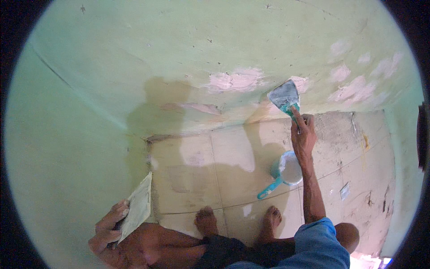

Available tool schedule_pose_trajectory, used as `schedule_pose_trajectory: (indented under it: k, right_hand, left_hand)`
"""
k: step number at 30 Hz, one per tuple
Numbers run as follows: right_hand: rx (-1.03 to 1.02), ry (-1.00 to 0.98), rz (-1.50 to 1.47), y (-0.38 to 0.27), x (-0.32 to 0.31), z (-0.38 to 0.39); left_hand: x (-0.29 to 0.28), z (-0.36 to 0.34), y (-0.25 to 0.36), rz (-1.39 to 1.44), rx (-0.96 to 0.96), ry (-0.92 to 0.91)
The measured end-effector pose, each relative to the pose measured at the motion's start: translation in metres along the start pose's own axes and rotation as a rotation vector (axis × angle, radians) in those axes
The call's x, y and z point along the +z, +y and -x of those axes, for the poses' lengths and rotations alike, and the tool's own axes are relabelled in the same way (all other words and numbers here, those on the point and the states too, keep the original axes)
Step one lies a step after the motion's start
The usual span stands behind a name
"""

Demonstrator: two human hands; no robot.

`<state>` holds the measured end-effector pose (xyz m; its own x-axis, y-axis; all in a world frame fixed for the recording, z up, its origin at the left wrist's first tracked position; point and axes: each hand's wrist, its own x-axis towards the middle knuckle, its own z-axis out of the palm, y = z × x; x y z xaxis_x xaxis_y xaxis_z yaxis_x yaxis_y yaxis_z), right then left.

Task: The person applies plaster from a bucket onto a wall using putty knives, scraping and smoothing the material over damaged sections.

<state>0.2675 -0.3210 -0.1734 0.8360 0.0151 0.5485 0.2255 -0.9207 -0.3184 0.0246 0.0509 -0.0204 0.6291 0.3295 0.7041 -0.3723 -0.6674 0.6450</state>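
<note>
My right hand (303, 134) grips the teal handle of a putty knife (283, 94), whose wide grey blade is at the green wall (188, 45) over a pale pink patch of filler; contact is hard to tell. At the lower left, my left hand (112, 224) holds a flat rectangular board (136, 208) coated with pale material, tilted beside the left wall. On the tiled floor below my right hand stands a light blue dipper (274, 184) with a long handle and pale contents, partly hidden behind my forearm.
Green side walls (53, 148) meet the tiled floor (179, 179) at left and right. My bare feet (206, 219) rest on the tiles, knees bent. More pink patches (351, 92) mark the wall. A small pale scrap (345, 191) lies right of the dipper; a dark object shows at the far right edge.
</note>
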Motion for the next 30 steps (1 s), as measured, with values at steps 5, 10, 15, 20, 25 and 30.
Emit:
schedule_pose_trajectory:
  k: [5, 10, 15, 20, 25, 30]
  right_hand:
    - [0.684, -0.148, -1.148, -0.120, 0.032, 0.050]
    - [0.724, 0.151, -1.271, -0.201, 0.077, 0.039]
    - [0.786, 0.225, -1.373, -0.227, 0.069, -0.008]
    - [0.754, 0.101, -1.371, -0.269, 0.071, -0.010]
    - [0.693, 0.093, -1.367, -0.308, 0.086, -0.002]
    - [0.555, 0.035, -1.169, -0.326, 0.098, 0.017]
  left_hand:
    - [-0.014, 0.000, -0.004, -0.209, -0.047, 0.088]
    - [-0.007, 0.003, 0.003, -0.151, -0.104, 0.150]
    - [-0.007, -0.003, 0.006, 0.053, -0.147, 0.160]
    - [-0.012, -0.001, -0.004, -0.155, -0.184, 0.173]
    - [-0.021, 0.000, -0.022, -0.141, -0.165, 0.178]
    - [-0.015, -0.002, -0.025, -0.136, -0.197, 0.197]
